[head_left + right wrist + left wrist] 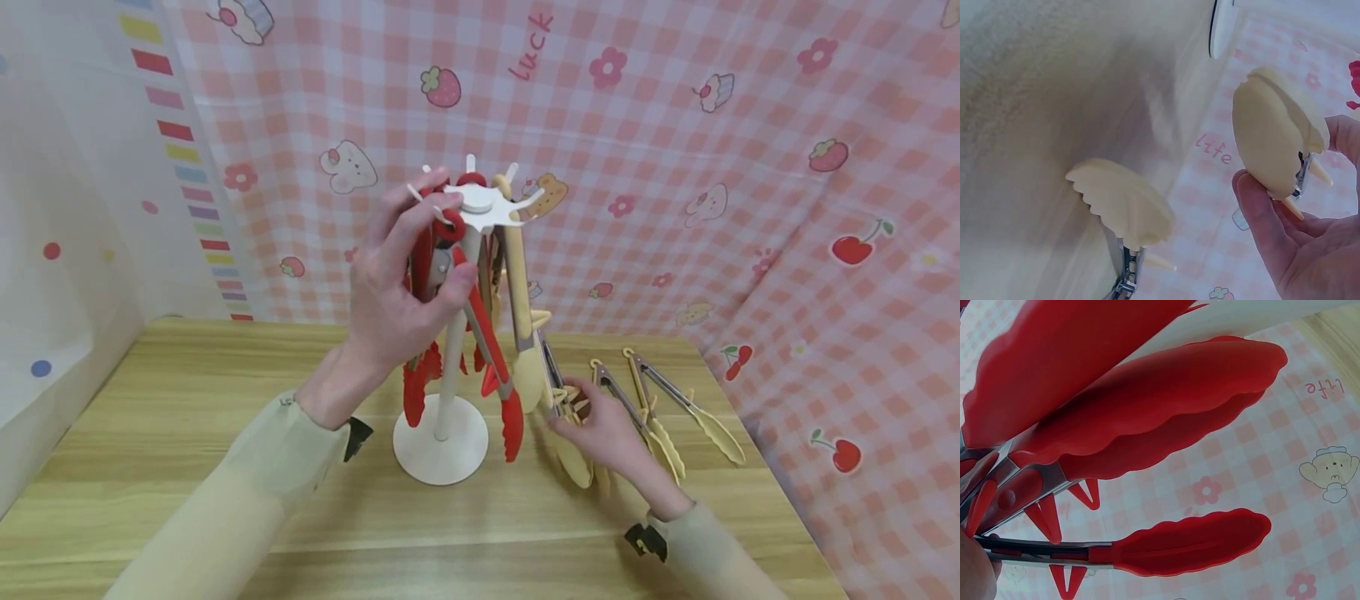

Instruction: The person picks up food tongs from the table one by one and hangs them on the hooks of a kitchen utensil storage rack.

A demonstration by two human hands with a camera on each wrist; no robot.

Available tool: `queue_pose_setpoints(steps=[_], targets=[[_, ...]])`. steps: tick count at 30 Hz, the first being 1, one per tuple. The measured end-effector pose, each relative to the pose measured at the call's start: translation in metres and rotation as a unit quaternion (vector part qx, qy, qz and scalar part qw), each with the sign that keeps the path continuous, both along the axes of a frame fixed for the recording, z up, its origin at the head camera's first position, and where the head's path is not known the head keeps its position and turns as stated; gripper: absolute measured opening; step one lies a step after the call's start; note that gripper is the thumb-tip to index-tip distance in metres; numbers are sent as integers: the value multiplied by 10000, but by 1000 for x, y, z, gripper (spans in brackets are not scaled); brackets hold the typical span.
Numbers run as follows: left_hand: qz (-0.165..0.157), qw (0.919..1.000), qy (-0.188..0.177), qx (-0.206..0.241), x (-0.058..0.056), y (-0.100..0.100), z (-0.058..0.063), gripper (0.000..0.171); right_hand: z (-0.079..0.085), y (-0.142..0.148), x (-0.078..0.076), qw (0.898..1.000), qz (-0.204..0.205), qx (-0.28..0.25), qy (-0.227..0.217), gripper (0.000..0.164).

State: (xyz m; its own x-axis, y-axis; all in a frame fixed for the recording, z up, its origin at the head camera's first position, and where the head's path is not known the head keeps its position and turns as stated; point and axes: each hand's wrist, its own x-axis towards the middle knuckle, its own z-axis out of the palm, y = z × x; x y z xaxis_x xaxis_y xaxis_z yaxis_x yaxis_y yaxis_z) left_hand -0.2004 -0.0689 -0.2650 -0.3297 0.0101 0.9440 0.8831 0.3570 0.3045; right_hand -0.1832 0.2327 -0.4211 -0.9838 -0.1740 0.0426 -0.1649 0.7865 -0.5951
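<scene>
A white utensil rack [480, 200] with a round base stands on the table, its hooks carrying red tongs [512, 425] and beige tongs [517, 279]. My left hand [393, 287] grips the rack's top from the left; its fingers reach over the hooks and the thumb lies against a pair of red tongs. Scalloped red tong heads [1191, 540] fill the left wrist view. Low to the right of the rack, my right hand [611, 429] holds another pair of beige tongs [1272, 131] near their heads. Their upper part is partly hidden behind the hanging pair.
Two more beige tongs lie on the wooden table [315, 517] to the right: one pair [660, 442] close to my right hand, another pair [716, 429] farther out. A pink checked cloth [450, 125] hangs behind and along the right side.
</scene>
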Motion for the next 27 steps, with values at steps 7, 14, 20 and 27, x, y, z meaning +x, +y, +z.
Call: queue_pose_setpoints(steps=[7,14,20,27], targets=[[-71,10000,-30,41,-1,0,-1,51,6,1,5,9990,-63,-172,413,65],[-124,9999,-5,2,-1,0,-1,48,18,-1,9,9970,-176,-442,609,63],[-119,9999,4,24,-1,0,-1,47,28,-3,13,9951,-175,-392,895,62],[-97,10000,-5,5,-1,-1,-1,49,33,-5,17,9929,-211,-633,982,64]])
